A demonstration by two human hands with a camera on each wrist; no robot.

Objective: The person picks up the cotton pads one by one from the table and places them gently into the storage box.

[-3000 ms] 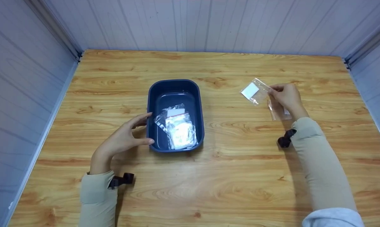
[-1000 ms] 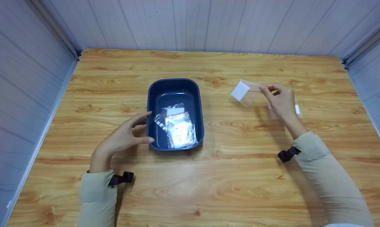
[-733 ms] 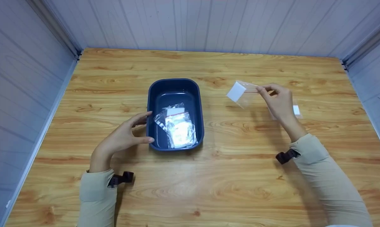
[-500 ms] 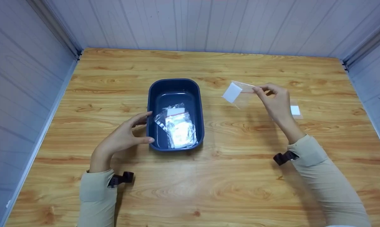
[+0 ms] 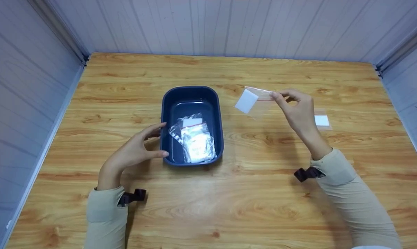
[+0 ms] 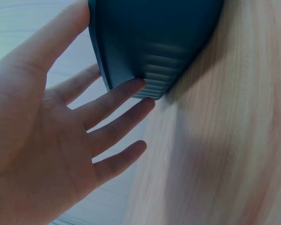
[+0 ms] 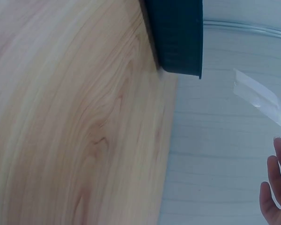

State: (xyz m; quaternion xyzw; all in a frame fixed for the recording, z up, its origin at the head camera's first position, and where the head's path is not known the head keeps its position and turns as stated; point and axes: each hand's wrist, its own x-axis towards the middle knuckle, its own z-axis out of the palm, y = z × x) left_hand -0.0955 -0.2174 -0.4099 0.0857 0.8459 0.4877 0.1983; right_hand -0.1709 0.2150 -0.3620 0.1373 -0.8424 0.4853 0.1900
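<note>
In the head view my right hand (image 5: 298,110) pinches the edge of a small clear zip bag (image 5: 246,101) with a white square piece inside. The right wrist view shows that bag (image 7: 260,96) raised above the tabletop, beside the bin. My left hand (image 5: 132,148) rests at the left wall of a dark blue bin (image 5: 220,138), thumb and a fingertip at the rim. Its fingers (image 6: 114,101) are spread and nearly straight against the ribbed outer wall in the left wrist view. Inside the bin lie several similar bags (image 5: 198,145), overlapping near its front end.
Another clear bag with a white piece (image 5: 322,120) lies on the wooden table (image 5: 250,200), partly hidden behind my right hand. Pale panel walls (image 5: 208,27) enclose the table at the back and both sides.
My right hand has lifted the zip bag off the table and moved left with it toward the bin, uncovering more of the other bag. The left hand and bin have stayed put.
</note>
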